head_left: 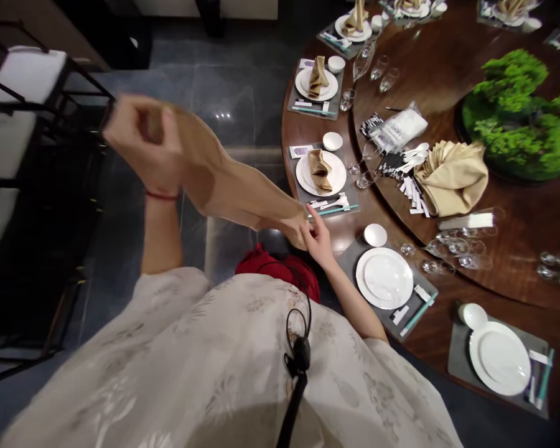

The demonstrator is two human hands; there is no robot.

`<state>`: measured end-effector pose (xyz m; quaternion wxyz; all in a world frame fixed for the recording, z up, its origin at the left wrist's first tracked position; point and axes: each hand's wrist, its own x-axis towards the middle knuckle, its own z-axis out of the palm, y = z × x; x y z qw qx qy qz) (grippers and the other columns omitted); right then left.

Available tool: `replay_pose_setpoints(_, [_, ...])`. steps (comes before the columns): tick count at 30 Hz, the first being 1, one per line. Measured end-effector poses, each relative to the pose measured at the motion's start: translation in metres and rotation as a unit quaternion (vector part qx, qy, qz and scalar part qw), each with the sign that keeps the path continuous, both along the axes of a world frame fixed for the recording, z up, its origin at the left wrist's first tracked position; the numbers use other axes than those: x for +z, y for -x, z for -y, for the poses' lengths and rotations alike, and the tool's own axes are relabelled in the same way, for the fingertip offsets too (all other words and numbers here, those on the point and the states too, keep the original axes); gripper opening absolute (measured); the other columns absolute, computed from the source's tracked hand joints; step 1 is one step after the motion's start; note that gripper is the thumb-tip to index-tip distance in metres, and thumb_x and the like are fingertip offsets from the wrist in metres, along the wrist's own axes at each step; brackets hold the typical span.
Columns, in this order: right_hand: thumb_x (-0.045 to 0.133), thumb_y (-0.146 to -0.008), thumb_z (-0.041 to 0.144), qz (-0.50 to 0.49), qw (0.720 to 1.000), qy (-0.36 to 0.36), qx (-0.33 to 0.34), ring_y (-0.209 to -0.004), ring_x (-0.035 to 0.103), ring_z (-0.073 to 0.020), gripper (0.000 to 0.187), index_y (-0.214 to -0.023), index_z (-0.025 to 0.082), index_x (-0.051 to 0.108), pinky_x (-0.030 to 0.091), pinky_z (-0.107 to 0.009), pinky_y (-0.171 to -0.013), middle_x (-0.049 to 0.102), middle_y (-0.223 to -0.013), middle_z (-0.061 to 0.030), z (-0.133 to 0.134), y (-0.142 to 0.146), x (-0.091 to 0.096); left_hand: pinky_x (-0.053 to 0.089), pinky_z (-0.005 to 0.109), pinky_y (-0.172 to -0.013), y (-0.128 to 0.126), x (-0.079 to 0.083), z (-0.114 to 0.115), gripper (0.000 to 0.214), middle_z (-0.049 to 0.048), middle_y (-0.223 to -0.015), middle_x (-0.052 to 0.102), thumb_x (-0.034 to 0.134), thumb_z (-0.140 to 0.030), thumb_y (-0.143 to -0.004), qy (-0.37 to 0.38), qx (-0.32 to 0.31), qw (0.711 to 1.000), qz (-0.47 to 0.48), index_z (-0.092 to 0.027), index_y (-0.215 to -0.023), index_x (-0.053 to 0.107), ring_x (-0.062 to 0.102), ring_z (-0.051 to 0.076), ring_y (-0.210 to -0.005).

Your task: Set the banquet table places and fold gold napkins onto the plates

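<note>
Grey tiled floor [233, 99] lies below a tan cloth napkin [242, 186]; the left hand [152, 146] curls its fingers around one end, the right hand [320, 241] pinches the other; slack pinching could drop it.

Purple-and-white packet [301, 151] beside a plate [340, 174]: possibly printed, but too small to read.
Black-and-white slips [411, 191] on the turntable [513, 267]: any lettering is illegible.
Plastic bag [404, 129] near them: no wording can be made out.
</note>
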<state>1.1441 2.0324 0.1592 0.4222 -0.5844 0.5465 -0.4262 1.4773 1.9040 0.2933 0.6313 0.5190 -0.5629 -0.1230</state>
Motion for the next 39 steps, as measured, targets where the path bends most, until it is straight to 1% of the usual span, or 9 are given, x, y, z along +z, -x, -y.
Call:
replay_pose_setpoints(1, [0.055, -0.094, 0.046, 0.009, 1.000, 0.005, 0.023, -0.070, 0.061, -0.0150, 0.041, -0.125, 0.022, 0.066, 0.051, -0.028, -0.068, 0.069, -0.078, -0.0010, -0.001, -0.010, 0.012, 0.049, 0.035, -0.076, 0.012, -0.018, -0.012, 0.027, 0.0026, -0.075, 0.054, 0.072, -0.045, -0.085, 0.028, 0.055, 0.997, 0.042, -0.021, -0.078, 0.059, 0.057, 0.016, -0.077])
replay_pose_setpoints(3, [0.051, -0.096, 0.044, 0.023, 0.997, 0.022, 0.075, -0.079, 0.066, -0.0159, 0.037, -0.123, 0.024, 0.069, 0.055, -0.029, -0.073, 0.073, -0.090, -0.0027, -0.001, -0.033, 0.039, 0.040, 0.030, -0.057, 0.038, -0.051, -0.035, 0.023, -0.0001, -0.064, 0.048, 0.071, -0.040, -0.087, 0.020, 0.043, 0.998, 0.052, -0.022, -0.077, 0.061, 0.046, 0.012, -0.058])
replay_pose_setpoints(5, [0.049, -0.098, 0.040, 0.025, 0.991, 0.049, 0.122, -0.090, 0.069, -0.0163, 0.035, -0.121, 0.025, 0.070, 0.056, -0.031, -0.081, 0.074, -0.104, -0.0035, 0.000, -0.056, 0.064, 0.033, 0.026, -0.050, 0.064, -0.075, -0.058, 0.025, -0.0017, -0.065, 0.049, 0.067, -0.043, -0.090, -0.012, -0.010, 1.000, -0.011, -0.020, -0.081, 0.063, 0.041, 0.009, -0.053])
replay_pose_setpoints(8, [0.055, -0.095, 0.036, -0.006, 0.988, 0.094, 0.125, -0.099, 0.070, -0.0169, 0.031, -0.120, 0.025, 0.070, 0.055, -0.032, -0.090, 0.073, -0.114, -0.0040, 0.003, -0.077, 0.089, 0.036, 0.022, -0.050, 0.093, -0.089, -0.083, 0.031, -0.0032, -0.068, 0.054, 0.066, -0.050, -0.090, -0.087, -0.128, 0.979, -0.130, -0.020, -0.087, 0.062, 0.047, 0.007, -0.055])
replay_pose_setpoints(16, [0.074, -0.084, 0.034, -0.107, 0.974, 0.153, -0.125, -0.075, 0.069, -0.0165, 0.012, -0.082, 0.022, 0.075, 0.057, -0.030, -0.076, 0.074, -0.079, -0.0013, -0.001, -0.064, 0.099, 0.055, 0.028, -0.079, 0.128, -0.073, -0.095, 0.039, 0.0057, -0.091, 0.073, 0.063, -0.057, -0.089, -0.163, -0.334, 0.905, -0.205, -0.019, -0.095, 0.072, 0.069, 0.018, -0.087])
replay_pose_setpoints(20, [0.076, -0.082, 0.034, -0.136, 0.968, 0.134, -0.163, -0.069, 0.068, -0.0146, 0.014, -0.078, 0.021, 0.074, 0.055, -0.027, -0.069, 0.073, -0.075, -0.0004, -0.010, -0.054, 0.104, 0.054, 0.031, -0.089, 0.145, -0.073, -0.099, 0.041, 0.0078, -0.102, 0.075, 0.059, -0.056, -0.092, -0.171, -0.407, 0.871, -0.213, -0.020, -0.103, 0.075, 0.070, 0.020, -0.097])
replay_pose_setpoints(26, [0.074, -0.083, 0.035, -0.170, 0.960, 0.108, -0.194, -0.069, 0.067, -0.0140, 0.016, -0.078, 0.020, 0.073, 0.053, -0.026, -0.068, 0.073, -0.075, -0.0007, -0.022, -0.048, 0.111, 0.055, 0.031, -0.089, 0.155, -0.075, -0.104, 0.045, 0.0085, -0.102, 0.076, 0.057, -0.058, -0.092, -0.195, -0.448, 0.844, -0.220, -0.019, -0.105, 0.076, 0.071, 0.021, -0.097])
replay_pose_setpoints(32, [0.071, -0.085, 0.041, -0.216, 0.958, 0.068, -0.175, -0.069, 0.067, -0.0171, 0.019, -0.082, 0.022, 0.074, 0.049, -0.026, -0.064, 0.071, -0.070, -0.0011, -0.028, -0.030, 0.104, 0.057, 0.027, -0.074, 0.147, -0.074, -0.095, 0.033, 0.0072, -0.091, 0.076, 0.067, -0.050, -0.088, -0.184, -0.420, 0.871, -0.174, -0.019, -0.097, 0.076, 0.072, 0.018, -0.082])
replay_pose_setpoints(39, [0.076, -0.080, 0.046, -0.286, 0.941, 0.004, -0.180, -0.064, 0.067, -0.0184, 0.027, -0.073, 0.021, 0.073, 0.049, -0.028, -0.060, 0.069, -0.060, -0.0018, -0.080, 0.055, 0.124, 0.059, 0.025, -0.072, 0.117, -0.051, -0.057, 0.023, 0.0042, -0.090, 0.075, 0.066, -0.041, -0.091, -0.115, -0.366, 0.916, -0.120, -0.020, -0.095, 0.074, 0.073, 0.016, -0.084])
